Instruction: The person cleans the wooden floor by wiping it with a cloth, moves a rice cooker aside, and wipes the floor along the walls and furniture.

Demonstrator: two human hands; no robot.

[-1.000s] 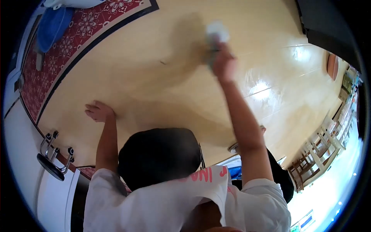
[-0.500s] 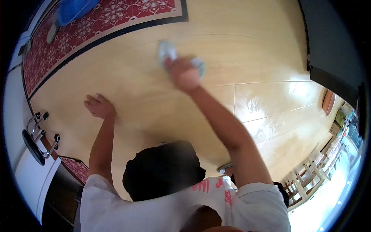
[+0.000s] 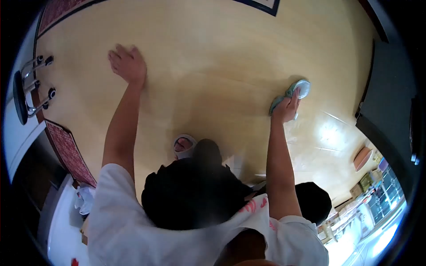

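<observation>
My right hand (image 3: 286,110) presses a pale green and white cloth (image 3: 303,88) against the light wooden floor (image 3: 204,66), over to the right of centre. Folds of the cloth stick out past both sides of the hand. On the left, my left hand (image 3: 128,65) rests on bare floorboards, holding nothing, its fingers spread. Between my arms a sandaled foot (image 3: 183,144) shows beside my dark-clothed knees.
A wheeled stool (image 3: 21,95) stands at the left by a red patterned mat (image 3: 71,150). Another red rug (image 3: 55,11) lies at the upper left. Dark furniture (image 3: 386,97) borders the right side, with an orange-brown basin (image 3: 363,158) below it.
My right hand has swept the cloth rightward across the floor. My view has shifted, so less of the large rug shows and a sandaled foot has come into sight. My left hand stays open.
</observation>
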